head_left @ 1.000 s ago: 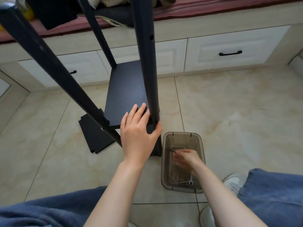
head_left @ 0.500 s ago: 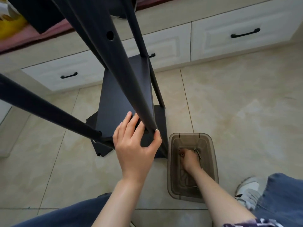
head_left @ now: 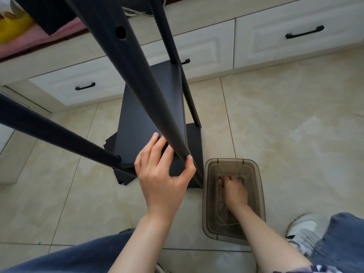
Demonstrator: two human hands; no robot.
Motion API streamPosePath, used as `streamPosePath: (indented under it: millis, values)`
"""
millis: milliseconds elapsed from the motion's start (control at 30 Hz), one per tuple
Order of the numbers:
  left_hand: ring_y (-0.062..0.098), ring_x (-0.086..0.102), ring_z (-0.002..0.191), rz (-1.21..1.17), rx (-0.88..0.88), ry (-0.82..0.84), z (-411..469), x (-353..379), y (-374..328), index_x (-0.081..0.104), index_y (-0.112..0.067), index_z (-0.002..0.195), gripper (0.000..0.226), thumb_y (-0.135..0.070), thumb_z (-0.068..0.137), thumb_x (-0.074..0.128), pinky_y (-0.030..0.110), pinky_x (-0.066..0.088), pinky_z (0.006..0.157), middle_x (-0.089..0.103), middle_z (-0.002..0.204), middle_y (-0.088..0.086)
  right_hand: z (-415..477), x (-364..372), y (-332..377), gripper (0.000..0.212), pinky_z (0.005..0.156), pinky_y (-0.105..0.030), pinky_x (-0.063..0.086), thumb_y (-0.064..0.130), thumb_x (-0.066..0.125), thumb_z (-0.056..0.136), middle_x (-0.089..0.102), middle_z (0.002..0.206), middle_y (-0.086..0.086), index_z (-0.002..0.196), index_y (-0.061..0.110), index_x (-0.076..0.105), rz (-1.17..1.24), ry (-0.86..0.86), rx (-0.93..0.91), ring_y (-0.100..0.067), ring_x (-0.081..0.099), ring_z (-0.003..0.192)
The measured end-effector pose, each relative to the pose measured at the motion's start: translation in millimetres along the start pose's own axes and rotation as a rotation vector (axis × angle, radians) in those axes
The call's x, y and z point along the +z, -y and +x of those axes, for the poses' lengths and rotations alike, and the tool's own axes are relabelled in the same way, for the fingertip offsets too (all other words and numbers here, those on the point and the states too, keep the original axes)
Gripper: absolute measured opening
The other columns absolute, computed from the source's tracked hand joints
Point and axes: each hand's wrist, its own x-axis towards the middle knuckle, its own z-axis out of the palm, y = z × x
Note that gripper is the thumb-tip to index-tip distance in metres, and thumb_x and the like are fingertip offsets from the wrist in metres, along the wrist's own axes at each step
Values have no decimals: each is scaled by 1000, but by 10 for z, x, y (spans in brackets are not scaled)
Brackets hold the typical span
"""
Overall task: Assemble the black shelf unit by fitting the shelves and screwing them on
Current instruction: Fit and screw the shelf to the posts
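We steady the black shelf unit [head_left: 137, 75] on the pale tiled floor [head_left: 295, 134] while reaching into a bin.

The unit stands upright just in front of us. Its round black posts run bottom to top, rising towards our head. Its flat black rectangular shelf board [head_left: 145, 115] lies level, with its long axis pointing away towards the white drawers [head_left: 197, 52]. Our left hand [head_left: 163, 174] reaches forward, palm down, fingers spread fairly straight on the board's near corner, thumb tip pressed against the nearest post. Our right hand [head_left: 233, 191] dips into the translucent grey-brown plastic bin [head_left: 260, 194] just right of the unit, its fingers down among small metal parts. We cannot tell whether they pinch anything.
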Motion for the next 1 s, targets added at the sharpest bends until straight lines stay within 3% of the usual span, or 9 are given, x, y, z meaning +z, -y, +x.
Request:
streamPosePath:
  millis: [100, 167, 300, 467, 600, 733, 833, 933, 1000]
  values:
    - [26, 55, 131, -15, -11, 16, 1, -12, -3, 74, -15, 117, 38, -38, 90, 62, 36, 29, 113, 70, 124, 3, -29, 19, -3, 31, 101, -35, 45, 19, 54, 99, 58, 135, -4, 130, 19, 57, -48, -44, -36, -24, 53, 125]
    - [26, 55, 131, -18, -14, 21, 7, -20, -6, 74, -15, 116, 38, -39, 89, 62, 38, 31, 112, 70, 123, 3, -29, 25, -3, 24, 100, -37, 45, 19, 56, 98, 64, 125, -4, 121, 18, 62, -11, -83, -40, -24, 58, 119]
    - [26, 55, 130, -5, -58, 67, 36, -37, -44, 73, -14, 114, 40, -42, 88, 60, 44, 35, 111, 70, 121, 2, -30, 18, 46, 11, 77, -27, 50, 16, 59, 97, 69, 100, -3, 106, 15, 65, 364, -67, 54, -22, 67, 96]
    - [27, 52, 132, 6, -38, 147, 73, -120, -79, 70, -18, 118, 43, -45, 90, 55, 44, 33, 110, 66, 126, 0, -81, -117, 222, 19, 80, -19, 44, 13, 65, 94, 69, 100, 0, 112, 11, 70, 823, -155, 277, -16, 64, 96]
    - [26, 50, 130, -9, -50, 230, 154, -189, -93, 69, -20, 116, 39, -47, 90, 56, 45, 34, 109, 64, 124, -4, -142, -407, 401, 12, 73, -11, 48, 15, 70, 90, 69, 88, 13, 95, 26, 70, 1059, -260, 237, -2, 64, 86]
    - [21, 47, 117, -14, -42, 314, 272, -271, -73, 69, -19, 116, 45, -49, 84, 62, 46, 46, 100, 63, 113, -5, -213, -776, 595, 9, 72, -16, 54, 14, 76, 86, 73, 85, 6, 88, 21, 71, 1263, -345, 220, -4, 69, 83]
    - [16, 42, 108, -29, -28, 357, 394, -326, -65, 68, -23, 112, 44, -51, 79, 67, 44, 49, 92, 56, 103, -9, -257, -1015, 732, 11, 69, -19, 57, 13, 79, 83, 75, 80, 1, 88, 17, 70, 1383, -305, 186, -8, 72, 77]
    - [17, 42, 120, -99, -26, 414, 511, -382, -40, 68, -24, 109, 42, -47, 75, 76, 48, 46, 101, 56, 111, -7, -295, -1166, 870, 12, 66, -17, 55, 14, 78, 83, 76, 82, 0, 92, 15, 69, 1406, -182, 80, -11, 73, 76]
    - [23, 32, 142, -124, -21, 470, 577, -404, -32, 64, -30, 113, 44, -45, 75, 80, 57, 31, 117, 53, 129, -9, -297, -1225, 967, 13, 66, -17, 55, 14, 76, 86, 76, 82, 1, 95, 15, 68, 1398, -122, 46, -11, 73, 78]
